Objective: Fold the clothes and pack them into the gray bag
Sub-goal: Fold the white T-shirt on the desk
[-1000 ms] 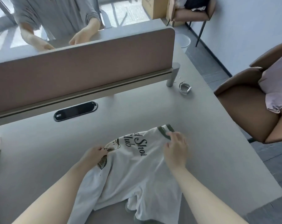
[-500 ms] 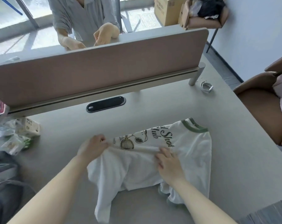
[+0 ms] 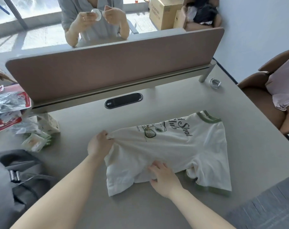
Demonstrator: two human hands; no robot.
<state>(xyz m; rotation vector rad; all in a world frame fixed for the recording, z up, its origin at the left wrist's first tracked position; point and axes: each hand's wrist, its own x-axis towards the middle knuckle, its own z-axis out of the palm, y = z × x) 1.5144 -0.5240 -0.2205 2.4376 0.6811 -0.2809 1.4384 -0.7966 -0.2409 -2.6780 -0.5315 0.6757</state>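
A white T-shirt (image 3: 176,146) with green collar, green sleeve trim and a dark print lies across the grey table (image 3: 157,209), collar toward the far right. My left hand (image 3: 100,143) grips a bunched fold of fabric at the shirt's left edge. My right hand (image 3: 163,178) pinches the shirt's near edge, fingers curled into the cloth. The gray bag (image 3: 16,177) sits at the table's near left corner, partly out of frame.
Snack packets (image 3: 13,113) and a small carton (image 3: 53,123) clutter the left side. A pink divider screen (image 3: 115,63) runs across the back, with another person behind it. A coiled strap (image 3: 215,83) lies far right. A brown chair (image 3: 264,103) holds a pink garment (image 3: 284,90).
My right hand has slid down from the collar to the shirt's near edge. My left hand has kept its grip on the left side. The shirt now lies stretched wider across the table.
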